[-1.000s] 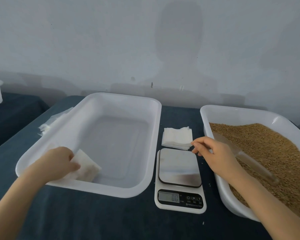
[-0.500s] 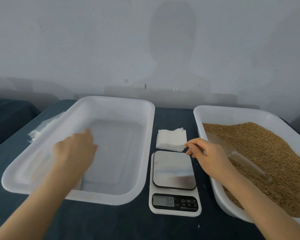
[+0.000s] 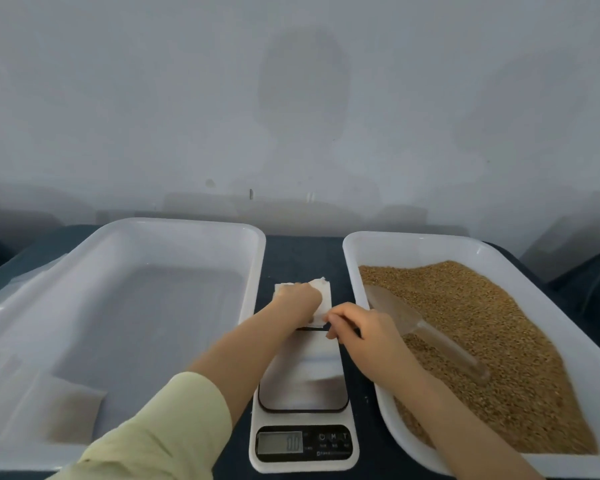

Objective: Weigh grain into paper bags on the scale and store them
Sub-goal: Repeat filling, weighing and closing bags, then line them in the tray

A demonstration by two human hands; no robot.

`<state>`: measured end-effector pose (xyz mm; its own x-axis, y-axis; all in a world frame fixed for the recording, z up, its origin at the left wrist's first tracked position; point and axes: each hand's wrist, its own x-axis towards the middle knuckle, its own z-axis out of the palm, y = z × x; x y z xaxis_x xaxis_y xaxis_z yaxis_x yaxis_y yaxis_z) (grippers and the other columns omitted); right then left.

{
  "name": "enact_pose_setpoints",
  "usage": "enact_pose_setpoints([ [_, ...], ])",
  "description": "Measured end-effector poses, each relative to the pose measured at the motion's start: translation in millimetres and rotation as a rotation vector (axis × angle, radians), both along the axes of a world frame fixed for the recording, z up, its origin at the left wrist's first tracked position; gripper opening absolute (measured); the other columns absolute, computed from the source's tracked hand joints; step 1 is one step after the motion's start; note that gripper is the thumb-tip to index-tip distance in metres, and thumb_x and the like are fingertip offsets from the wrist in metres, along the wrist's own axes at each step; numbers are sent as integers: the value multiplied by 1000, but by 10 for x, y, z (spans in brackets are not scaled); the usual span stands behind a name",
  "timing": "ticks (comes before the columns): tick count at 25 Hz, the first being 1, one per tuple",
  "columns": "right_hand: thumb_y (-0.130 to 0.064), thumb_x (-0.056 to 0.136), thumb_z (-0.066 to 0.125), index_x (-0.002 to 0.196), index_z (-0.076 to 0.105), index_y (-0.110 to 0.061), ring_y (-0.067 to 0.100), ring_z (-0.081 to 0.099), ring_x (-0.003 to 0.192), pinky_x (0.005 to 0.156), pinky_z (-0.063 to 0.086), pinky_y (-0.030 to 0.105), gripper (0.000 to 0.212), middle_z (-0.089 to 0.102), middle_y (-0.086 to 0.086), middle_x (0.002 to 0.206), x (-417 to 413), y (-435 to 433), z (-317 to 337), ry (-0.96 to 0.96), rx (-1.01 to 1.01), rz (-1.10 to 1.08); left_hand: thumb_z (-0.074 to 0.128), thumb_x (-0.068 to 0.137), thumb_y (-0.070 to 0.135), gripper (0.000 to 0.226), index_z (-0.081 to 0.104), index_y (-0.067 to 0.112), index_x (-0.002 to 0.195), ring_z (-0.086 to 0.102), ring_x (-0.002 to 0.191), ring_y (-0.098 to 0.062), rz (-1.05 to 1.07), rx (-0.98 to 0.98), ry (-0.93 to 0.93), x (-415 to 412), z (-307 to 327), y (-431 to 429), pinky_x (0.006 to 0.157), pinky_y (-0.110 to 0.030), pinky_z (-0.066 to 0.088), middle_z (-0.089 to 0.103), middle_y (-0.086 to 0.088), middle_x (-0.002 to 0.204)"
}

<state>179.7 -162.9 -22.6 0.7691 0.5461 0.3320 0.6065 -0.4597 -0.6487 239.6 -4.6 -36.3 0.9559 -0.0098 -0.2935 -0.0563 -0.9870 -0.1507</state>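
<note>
- Left hand (image 3: 300, 299) is flat on top of the little stack of white paper bags (image 3: 321, 295), fingers curled down onto it. Can't tell if it's actually pinching one yet.
- Right hand (image 3: 357, 329) is right beside it, fingertips (image 3: 331, 320) at the stack's near right corner, loosely curled. Honestly can't tell if it's got hold of anything.
- The stack sits just past the far edge of the scale (image 3: 303, 393), between the two tubs.
- Scale platform is bare, and the display is too blurry to read.
- Right tub (image 3: 371, 244) is full of grain (image 3: 482, 334) with a clear scoop (image 3: 416, 327) lying in it.
- Left tub (image 3: 174, 230) has one filled bag (image 3: 54, 410) in its near left corner.
- All on a dark table (image 3: 302, 254).
</note>
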Motion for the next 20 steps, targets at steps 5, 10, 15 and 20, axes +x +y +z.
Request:
enact_pose_setpoints([
  [5, -26, 97, 49, 92, 64, -24, 9, 61, 62, 60, 50, 27, 17, 65, -12, 74, 46, 37, -20, 0, -17, -8, 54, 90, 0, 10, 57, 6, 96, 51, 72, -20, -49, 15, -49, 38, -42, 67, 67, -29, 40, 55, -5, 89],
  [10, -28, 97, 48, 94, 65, -22, 16, 66, 68, 66, 55, 38, 18, 66, -15, 75, 42, 22, -3, 20, 1, -3, 48, 94, 6, 15, 56, 3, 107, 57, 78, -24, 118, -177, -174, -18, 93, 113, 67, -30, 43, 58, -8, 94],
  [15, -26, 97, 50, 98, 66, -20, 13, 66, 70, 68, 55, 36, 17, 66, -14, 77, 20, 35, 17, 22, 5, -6, 41, 99, 14, 19, 49, 3, 112, 56, 84, -22, 272, -557, -382, -348, 456, 399, 64, -24, 39, 55, -7, 98],
  [20, -31, 93, 52, 106, 61, -27, -2, 65, 74, 65, 49, 10, 16, 66, -17, 81, -75, 69, 78, 67, 185, -102, 49, 98, 8, 21, 61, 9, 115, 68, 96, -26, 519, -1802, -172, -985, 539, 362, 80, -39, 58, 70, -10, 106],
])
